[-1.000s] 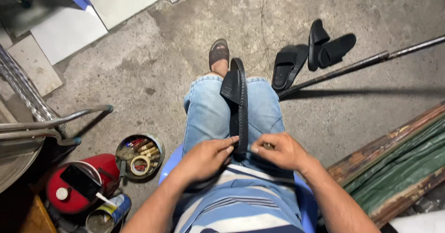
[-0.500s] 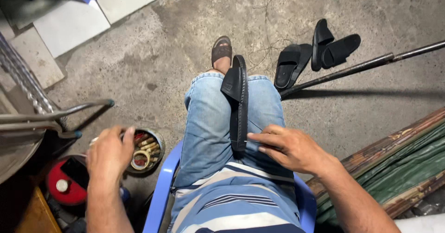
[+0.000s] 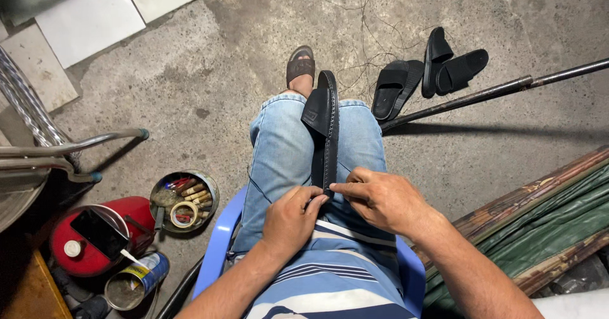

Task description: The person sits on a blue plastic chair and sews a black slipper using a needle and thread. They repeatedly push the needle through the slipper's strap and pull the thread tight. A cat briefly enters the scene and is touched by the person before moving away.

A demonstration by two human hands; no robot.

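A black sandal (image 3: 327, 125) stands on edge between my knees, its sole side turned right and its strap to the left. My left hand (image 3: 293, 220) rests on my lap with its fingertips on the sandal's near end. My right hand (image 3: 380, 198) pinches the same end from the right, thumb and forefinger closed at the sole's rim. I sit on a blue plastic chair (image 3: 219, 246) in light blue jeans (image 3: 279, 160) and a striped shirt. One sandalled foot (image 3: 300, 70) shows past my knees.
Two loose black sandals (image 3: 396, 87) (image 3: 453, 70) lie on the concrete at the right, beside a long dark metal pole (image 3: 495, 92). A round tin of small tools (image 3: 184, 201), a red canister (image 3: 95, 233) and a glue can (image 3: 136, 281) sit at my left. Metal tubing (image 3: 76, 144) juts in.
My left hand had reached out to the tin of tools at the left; it has come back to my lap and touches the sandal's near end beside my right hand.
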